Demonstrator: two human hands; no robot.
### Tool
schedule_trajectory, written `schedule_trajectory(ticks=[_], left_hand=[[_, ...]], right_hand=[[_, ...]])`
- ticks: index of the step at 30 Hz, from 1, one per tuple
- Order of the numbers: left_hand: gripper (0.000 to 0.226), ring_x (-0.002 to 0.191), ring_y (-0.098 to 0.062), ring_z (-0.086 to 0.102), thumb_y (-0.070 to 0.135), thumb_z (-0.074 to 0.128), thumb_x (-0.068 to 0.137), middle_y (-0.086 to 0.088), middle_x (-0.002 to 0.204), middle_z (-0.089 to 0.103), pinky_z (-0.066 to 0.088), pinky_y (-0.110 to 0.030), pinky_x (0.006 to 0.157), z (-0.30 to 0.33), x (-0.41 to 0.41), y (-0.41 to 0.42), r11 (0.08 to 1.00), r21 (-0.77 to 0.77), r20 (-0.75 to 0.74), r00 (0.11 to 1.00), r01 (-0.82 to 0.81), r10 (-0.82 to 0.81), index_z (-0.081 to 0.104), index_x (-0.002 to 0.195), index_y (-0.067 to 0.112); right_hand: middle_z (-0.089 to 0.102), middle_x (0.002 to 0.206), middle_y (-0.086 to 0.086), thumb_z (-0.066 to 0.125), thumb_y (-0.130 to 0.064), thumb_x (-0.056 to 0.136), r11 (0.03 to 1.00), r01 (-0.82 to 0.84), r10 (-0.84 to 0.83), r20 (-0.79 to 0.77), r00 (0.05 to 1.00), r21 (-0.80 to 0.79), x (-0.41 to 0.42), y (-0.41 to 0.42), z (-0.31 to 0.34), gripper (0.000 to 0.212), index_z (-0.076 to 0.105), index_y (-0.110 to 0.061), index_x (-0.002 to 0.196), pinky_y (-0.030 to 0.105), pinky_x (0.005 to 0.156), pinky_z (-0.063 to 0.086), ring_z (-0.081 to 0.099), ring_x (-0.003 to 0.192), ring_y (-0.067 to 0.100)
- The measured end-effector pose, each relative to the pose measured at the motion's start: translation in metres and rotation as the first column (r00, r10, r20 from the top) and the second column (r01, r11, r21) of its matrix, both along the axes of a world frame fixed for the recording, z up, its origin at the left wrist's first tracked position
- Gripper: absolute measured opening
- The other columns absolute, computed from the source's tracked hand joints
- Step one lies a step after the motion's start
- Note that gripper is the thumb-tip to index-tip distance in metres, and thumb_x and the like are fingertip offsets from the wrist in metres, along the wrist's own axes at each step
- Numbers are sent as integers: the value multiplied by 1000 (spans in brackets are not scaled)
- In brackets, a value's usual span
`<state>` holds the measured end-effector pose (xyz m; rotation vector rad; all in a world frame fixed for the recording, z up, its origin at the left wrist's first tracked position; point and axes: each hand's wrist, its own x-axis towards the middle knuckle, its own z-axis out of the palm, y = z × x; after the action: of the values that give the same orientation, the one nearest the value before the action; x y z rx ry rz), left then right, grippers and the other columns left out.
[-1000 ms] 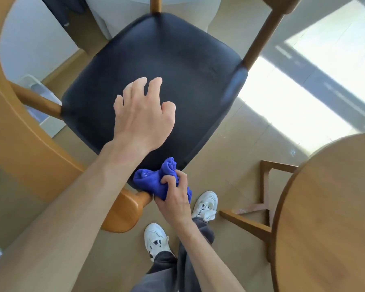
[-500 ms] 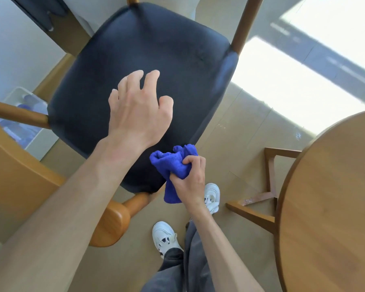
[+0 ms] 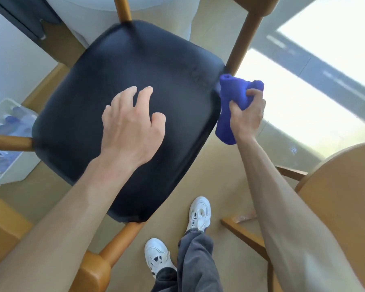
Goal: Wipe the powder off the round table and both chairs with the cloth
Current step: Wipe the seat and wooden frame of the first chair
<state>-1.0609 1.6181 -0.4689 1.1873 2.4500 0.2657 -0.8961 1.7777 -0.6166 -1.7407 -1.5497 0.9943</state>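
Where sun falls, tan floor point(image 3: 202, 165).

White sneakers point(image 3: 199, 213) and grey trouser legs point(image 3: 195, 262) on beige floor point(image 3: 223, 180). Translucent plastic bin point(image 3: 7, 142) at left, bottles inside. Sunlit patch point(image 3: 299, 106) on floor at right.

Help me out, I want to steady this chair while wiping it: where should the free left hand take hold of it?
Probably the wooden armrest at the near left corner, taken from above with the fingers curled over it. It is rounded, bare and nearest the left hand, which now spreads over the black seat, too broad and flat to grip. The right hand holds the blue cloth at the seat's right edge.
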Motion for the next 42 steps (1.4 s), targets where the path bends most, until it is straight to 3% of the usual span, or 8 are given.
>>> schedule_trajectory(ticks=[5,16,21,25,29,34,39,42], left_hand=[[54,144,-23,17,23,39,95,-9,155,26,18,-46,114,-3,-7,22,1000,-10,20,1000,-12,13,31,148,18],[55,144,-24,17,25,38,94,-10,155,25,16,-48,116,-3,-18,31,1000,10,41,999,-27,27,30,148,18],[55,144,-25,18,24,40,94,-11,155,25,16,-48,115,6,-20,12,999,31,40,999,-34,33,30,148,18],[55,143,-27,20,22,42,94,-12,154,27,18,-49,115,20,-27,-13,997,57,25,999,-45,44,32,148,17],[54,142,-27,22,22,42,94,-12,153,29,21,-48,114,31,-38,-41,995,67,-3,998,-68,68,34,147,17],[54,142,-27,22,24,41,94,-12,153,29,21,-49,113,40,-45,-61,991,69,7,993,-117,117,34,147,17],[70,142,-27,23,35,25,80,-12,153,30,22,-48,113,48,-52,-67,983,80,14,986,-165,164,34,147,17],[71,141,-28,25,36,24,79,-12,152,32,24,-49,112,46,-61,-74,979,75,-20,982,-188,190,36,146,17]], right_hand=[[51,122,2,51,-25,92,991,-119,126,141,982,-58,-28,33,3,36,48,-24,128,26,79,33,45,93,13],[52,118,5,59,-16,82,959,-282,263,327,908,13,-44,-46,13,42,55,-21,124,26,78,34,51,102,27],[54,114,7,63,-17,76,895,-444,417,425,804,-39,-66,-142,24,40,60,-22,116,37,68,45,51,85,30],[60,101,6,74,-15,61,817,-574,548,391,740,-58,-79,-232,31,46,66,-21,106,30,53,46,52,68,25],[57,102,6,70,-18,66,651,-746,743,320,588,-142,-84,-286,39,43,63,-21,108,35,59,50,51,73,26],[53,111,7,61,-20,83,257,-940,960,175,221,-224,-80,-246,46,43,60,-24,125,35,70,39,50,91,29],[51,108,8,58,-16,85,705,-704,686,334,647,-86,-111,-213,49,37,58,-17,122,39,72,45,48,87,27],[49,111,7,53,-17,86,647,-738,739,395,546,-191,-129,-229,44,39,53,-19,125,38,74,43,45,86,27]])
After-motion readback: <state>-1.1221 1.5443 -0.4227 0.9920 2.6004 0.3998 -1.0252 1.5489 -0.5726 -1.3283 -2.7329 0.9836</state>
